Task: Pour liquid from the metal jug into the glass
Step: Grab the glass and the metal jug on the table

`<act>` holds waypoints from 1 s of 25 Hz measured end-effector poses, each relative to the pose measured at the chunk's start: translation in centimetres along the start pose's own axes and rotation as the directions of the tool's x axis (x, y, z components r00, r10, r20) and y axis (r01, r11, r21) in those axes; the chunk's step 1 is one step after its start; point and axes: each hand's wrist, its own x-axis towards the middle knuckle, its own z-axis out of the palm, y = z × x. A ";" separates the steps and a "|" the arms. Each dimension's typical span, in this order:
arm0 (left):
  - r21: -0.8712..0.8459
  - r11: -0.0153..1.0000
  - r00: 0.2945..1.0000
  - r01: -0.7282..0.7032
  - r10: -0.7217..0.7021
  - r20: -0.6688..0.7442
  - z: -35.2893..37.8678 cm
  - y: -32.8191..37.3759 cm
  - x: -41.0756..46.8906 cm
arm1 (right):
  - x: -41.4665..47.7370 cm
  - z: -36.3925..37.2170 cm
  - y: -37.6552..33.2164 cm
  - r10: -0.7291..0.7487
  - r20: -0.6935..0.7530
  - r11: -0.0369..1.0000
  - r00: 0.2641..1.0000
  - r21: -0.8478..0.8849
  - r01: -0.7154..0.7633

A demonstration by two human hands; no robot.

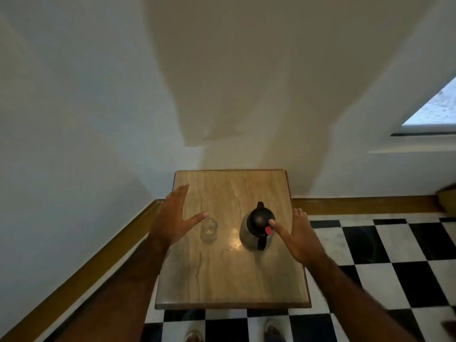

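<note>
A metal jug (249, 234) with a black lid, black handle and a red button stands upright on the right half of a small stone-topped table (229, 280). Left of it stands a clear glass (209, 230), upright. My left hand (174, 218) hovers open just left of the glass, thumb tip close to its rim, holding nothing. My right hand (299, 239) is open beside the jug on its right; the thumb reaches the lid near the red button, the other fingers stay apart from the jug.
The table stands in a corner against white walls (98, 119) with a wooden skirting board (365, 204). A black-and-white chequered floor (385, 262) lies to the right and in front. My feet (271, 332) show below the table's near edge. A window (436, 107) is at upper right.
</note>
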 end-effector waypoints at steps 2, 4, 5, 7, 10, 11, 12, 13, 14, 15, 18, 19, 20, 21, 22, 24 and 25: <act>-0.060 0.997 0.999 0.040 -0.039 0.016 2.2 -1.7 1.1 | 0.8 1.9 1.6 0.053 0.017 0.987 0.998 0.150 -0.055; -0.094 0.988 0.992 0.125 -0.122 0.035 5.2 -4.0 2.0 | 1.8 4.6 3.6 0.115 0.061 0.956 0.992 0.266 -0.127; -0.118 0.981 0.987 0.157 -0.154 0.038 6.9 -5.2 2.5 | 2.5 6.1 4.5 0.162 0.090 0.933 0.983 0.310 -0.182; -0.188 0.956 0.974 0.225 -0.216 0.066 9.8 -7.1 3.2 | 3.5 8.2 5.3 0.216 0.129 0.881 0.968 0.403 -0.250; -0.254 0.922 0.954 0.294 -0.264 0.146 14.1 -9.7 4.2 | 4.7 11.0 6.0 0.197 0.141 0.807 0.970 0.538 -0.242; -0.261 0.913 0.946 0.312 -0.273 0.177 15.5 -10.3 4.3 | 4.9 11.9 6.3 0.219 0.129 0.782 0.967 0.569 -0.253; -0.255 0.910 0.938 0.327 -0.280 0.204 16.7 -10.7 4.2 | 5.0 12.6 6.6 0.246 0.105 0.762 0.964 0.593 -0.259; -0.253 0.905 0.930 0.342 -0.287 0.230 18.0 -11.1 4.1 | 5.0 13.3 6.9 0.270 0.077 0.749 0.960 0.610 -0.260; -0.256 0.899 0.923 0.355 -0.295 0.247 18.9 -11.4 3.9 | 5.0 14.0 7.1 0.289 0.056 0.730 0.956 0.633 -0.258; -0.274 0.892 0.921 0.360 -0.292 0.258 20.0 -11.5 3.7 | 4.8 14.4 7.2 0.300 0.045 0.707 0.953 0.661 -0.254; -0.329 0.874 0.928 0.358 -0.295 0.228 21.8 -11.1 3.5 | 4.5 15.5 7.4 0.280 0.085 0.602 0.956 0.760 -0.244; -0.342 0.869 0.931 0.358 -0.303 0.203 22.1 -11.0 3.6 | 4.5 15.8 7.5 0.274 0.085 0.580 0.958 0.780 -0.236; -0.359 0.861 0.932 0.360 -0.317 0.174 22.3 -10.7 3.7 | 4.6 16.1 7.5 0.267 0.066 0.570 0.962 0.794 -0.213; -0.378 0.854 0.934 0.357 -0.325 0.147 22.4 -10.6 3.9 | 4.8 16.3 7.6 0.258 0.038 0.565 0.965 0.805 -0.182; -0.390 0.850 0.935 0.354 -0.329 0.132 22.5 -10.5 4.0 | 4.9 16.6 7.7 0.247 0.013 0.552 0.969 0.820 -0.152; -0.409 0.842 0.936 0.352 -0.328 0.129 22.6 -10.5 4.2 | 5.1 17.1 7.5 0.232 -0.005 0.494 0.973 0.862 -0.113; -0.421 0.837 0.936 0.349 -0.327 0.127 22.7 -10.6 4.2 | 5.2 17.3 7.2 0.236 -0.007 0.456 0.972 0.884 -0.104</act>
